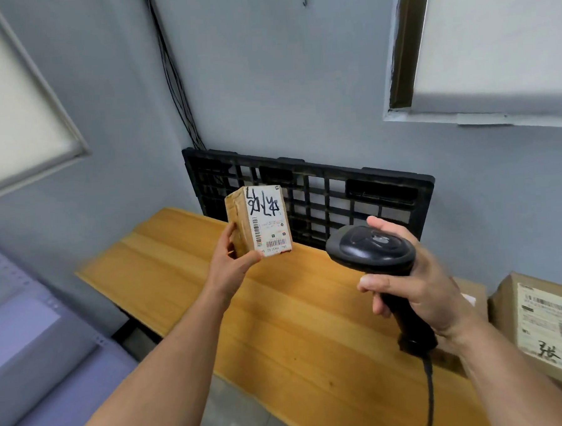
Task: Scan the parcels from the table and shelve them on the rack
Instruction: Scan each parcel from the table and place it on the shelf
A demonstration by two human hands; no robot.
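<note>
Tabletop [311, 325]: wooden, below both hands.
Parcel [257, 220]: small carton raised above it, label showing.
Left hand [233, 264]: grips parcel's lower side.
Right hand [417, 287]: wrapped round scanner [372, 247].
Handling: probably light, stiff; hold sides, barcode uncovered.

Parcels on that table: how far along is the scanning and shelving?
Done: nothing I can confirm as shelved. In hand: the left hand holds up a small parcel beside the scanner gripped by the right hand. Left: shelving it, then at least the larger parcel at the right end of the table.
</note>
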